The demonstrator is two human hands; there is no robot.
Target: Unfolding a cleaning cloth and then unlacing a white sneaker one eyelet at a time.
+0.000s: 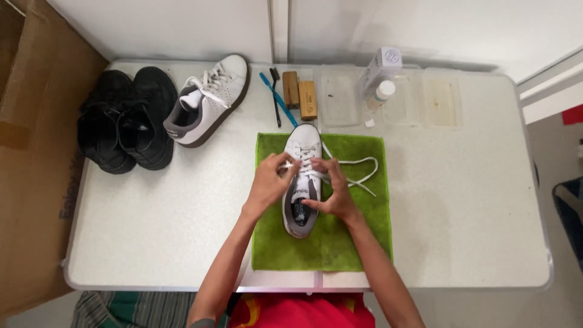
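Sneaker (302, 182) lies lengthwise, toe away, both hands' (267, 182) (334, 188) grip closed on its laces (358, 173).

Both forearms are bare from the elbow down to the wrist; no sleeve shows on them. The left hand (269, 182) and the right hand (334, 189) wear no glove, and I see no ring, watch or bracelet. At the bottom edge there is red clothing (303, 310) with a small yellow curved mark on its left part. Beside it, more to the left, there is striped cloth (130, 310) in green, grey and white.
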